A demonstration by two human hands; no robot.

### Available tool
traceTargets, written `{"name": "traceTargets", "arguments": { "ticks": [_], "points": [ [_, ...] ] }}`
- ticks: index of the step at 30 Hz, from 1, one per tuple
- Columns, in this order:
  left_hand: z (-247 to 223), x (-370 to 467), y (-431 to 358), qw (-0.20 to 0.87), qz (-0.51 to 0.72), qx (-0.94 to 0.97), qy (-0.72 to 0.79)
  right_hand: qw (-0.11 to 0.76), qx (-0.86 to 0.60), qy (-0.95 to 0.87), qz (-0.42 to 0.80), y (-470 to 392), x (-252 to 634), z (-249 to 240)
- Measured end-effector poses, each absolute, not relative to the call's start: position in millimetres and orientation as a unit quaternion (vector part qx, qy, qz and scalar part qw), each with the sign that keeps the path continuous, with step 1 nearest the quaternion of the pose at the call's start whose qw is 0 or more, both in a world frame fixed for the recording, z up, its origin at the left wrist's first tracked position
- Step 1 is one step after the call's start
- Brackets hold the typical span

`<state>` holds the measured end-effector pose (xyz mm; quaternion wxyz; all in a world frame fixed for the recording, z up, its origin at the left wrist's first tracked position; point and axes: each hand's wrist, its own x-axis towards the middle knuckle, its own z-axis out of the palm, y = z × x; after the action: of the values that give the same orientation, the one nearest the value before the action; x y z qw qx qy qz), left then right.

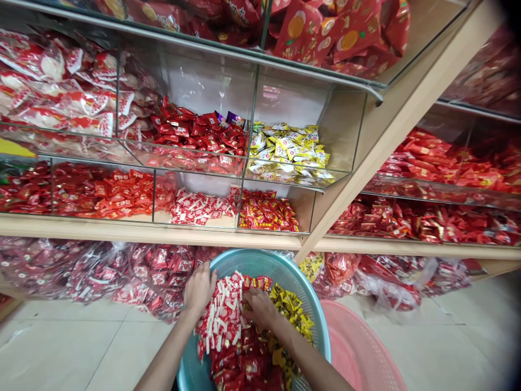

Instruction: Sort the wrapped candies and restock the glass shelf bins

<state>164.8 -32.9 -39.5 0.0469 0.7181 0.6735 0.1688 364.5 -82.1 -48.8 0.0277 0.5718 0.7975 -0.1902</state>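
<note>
A teal plastic basket stands in front of me with small wrapped candies in it. Red-and-white candies fill its left side, yellow-and-black candies its right, and dark red candies the near part. My left hand lies over the left rim, against the red-and-white candies, its fingers slightly apart. Among the candies near the middle is my right hand, touching the red-and-white ones. Its fingers are bent but apart, their tips partly hidden, and I see nothing gripped in it.
Clear-fronted shelf bins rise ahead, holding red-and-white candies, red-and-yellow candies and yellow-and-white candies. A wooden shelf edge runs just beyond the basket. Bagged candies lie underneath. A pink basket sits at right on the tiled floor.
</note>
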Motion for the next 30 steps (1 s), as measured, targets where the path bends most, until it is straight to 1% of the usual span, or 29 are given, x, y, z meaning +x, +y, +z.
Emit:
{"name": "traceTargets", "arguments": {
  "ticks": [9,12,15,18,20,22,25,30],
  "points": [
    [-40,164,-33,0.044,0.170,0.721,0.670,0.008,0.615,0.764,-0.195,-83,359,-51],
    [-41,164,-32,0.046,0.172,0.719,0.672,-0.018,0.639,0.744,-0.196,-83,360,-47],
    [-39,165,-33,0.063,0.170,0.716,0.675,-0.076,0.646,0.728,-0.216,-83,367,-34],
    [-34,166,-34,0.062,0.163,0.716,0.676,-0.178,0.631,0.716,-0.242,-89,387,-12],
    [-31,167,-35,0.053,0.157,0.718,0.676,-0.243,0.621,0.707,-0.234,-98,406,3],
    [-30,167,-35,0.042,0.152,0.720,0.675,-0.280,0.621,0.702,-0.207,-109,428,14],
    [-31,167,-35,0.039,0.147,0.721,0.676,-0.282,0.639,0.699,-0.154,-127,458,17],
    [-34,166,-34,0.046,0.145,0.720,0.677,-0.223,0.650,0.718,-0.108,-152,484,0]
  ]
}}
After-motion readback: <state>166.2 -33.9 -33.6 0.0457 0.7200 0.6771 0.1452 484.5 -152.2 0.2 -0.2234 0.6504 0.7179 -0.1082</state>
